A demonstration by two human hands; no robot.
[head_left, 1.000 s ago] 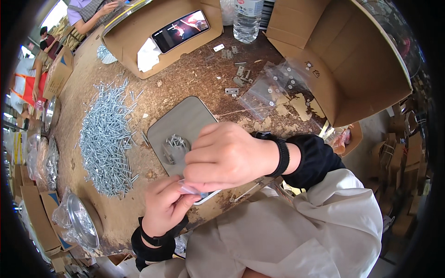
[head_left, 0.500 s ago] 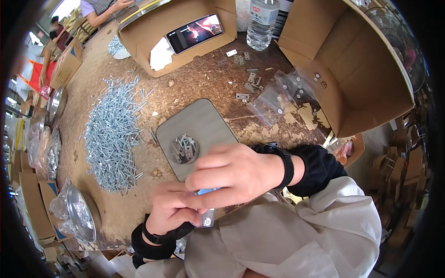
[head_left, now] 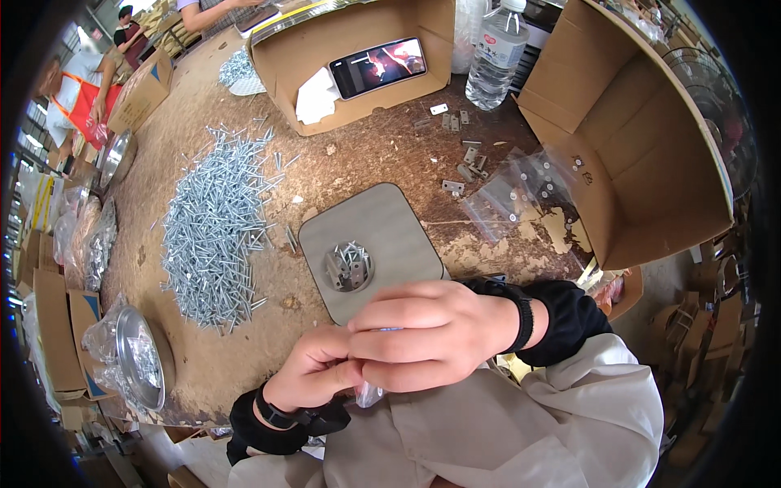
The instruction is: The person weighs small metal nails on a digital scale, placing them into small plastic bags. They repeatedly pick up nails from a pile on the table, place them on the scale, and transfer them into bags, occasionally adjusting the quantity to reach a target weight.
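Note:
My left hand (head_left: 313,370) and my right hand (head_left: 439,332) are closed together over a small clear plastic bag (head_left: 368,396), low in front of my body. Only the bag's lower end shows below the fingers; the rest is covered. A speck of blue shows between the hands, too small to make out. Just beyond my right hand lies a grey rounded-square pad (head_left: 390,220). On it sits a small round dish (head_left: 370,281) with screws (head_left: 351,250) and flat metal plates in it. To the left spreads a large heap of silver screws (head_left: 215,236).
A cardboard box (head_left: 285,49) holds a lit phone (head_left: 378,67). Past it stand a water bottle (head_left: 496,61) and a larger open carton (head_left: 651,163). Loose metal plates (head_left: 472,163) and clear bags (head_left: 521,191) lie nearby. A metal bowl (head_left: 138,358) sits at left; people work beyond.
The view has shifted, so the table's things appear farther right. My right hand covers more of the bag and the blue patch; less of the bag shows below my fingers.

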